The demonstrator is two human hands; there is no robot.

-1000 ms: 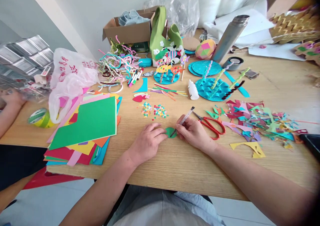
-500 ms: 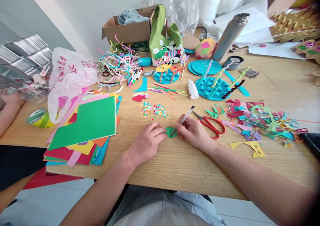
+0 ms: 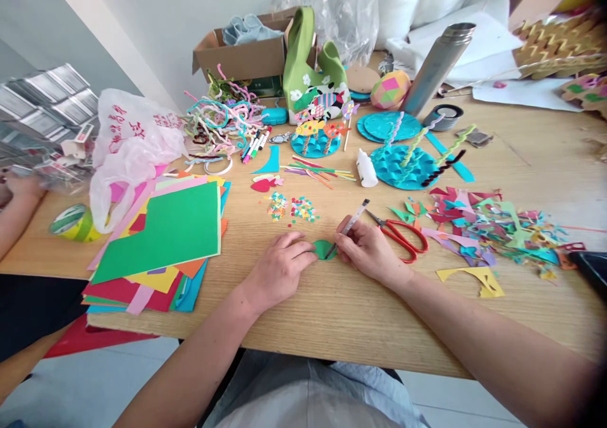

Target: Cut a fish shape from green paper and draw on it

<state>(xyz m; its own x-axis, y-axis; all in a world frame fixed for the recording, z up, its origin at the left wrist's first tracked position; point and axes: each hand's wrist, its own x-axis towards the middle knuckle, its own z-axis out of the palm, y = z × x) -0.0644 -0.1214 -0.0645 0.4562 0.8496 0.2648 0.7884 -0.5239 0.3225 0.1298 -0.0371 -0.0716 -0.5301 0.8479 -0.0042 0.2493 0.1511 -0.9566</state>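
A small green paper piece (image 3: 323,249) lies on the wooden table (image 3: 284,327) between my hands. My right hand (image 3: 363,248) is closed round a white marker (image 3: 355,218), its dark tip down on the green paper. Fingers spread and palm down, my left hand (image 3: 281,265) rests on the table, its fingertips at the paper's left edge. Red-handled scissors (image 3: 402,238) lie just right of my right hand. Two small heaps of paper dots (image 3: 302,209) and a red paper heart (image 3: 260,185) are beyond my hands.
Coloured paper sheets (image 3: 180,226) are stacked at left, near yellow tape (image 3: 76,222). Paper scraps (image 3: 474,226) spread at right. Behind are a glue bottle (image 3: 367,169), blue discs with twisted stems (image 3: 403,167), pipe cleaners (image 3: 222,118) and a metal flask (image 3: 439,67). Another person's arm (image 3: 19,207) shows far left.
The marker tip has shifted very slightly right on the green paper. My left hand has stayed in place.
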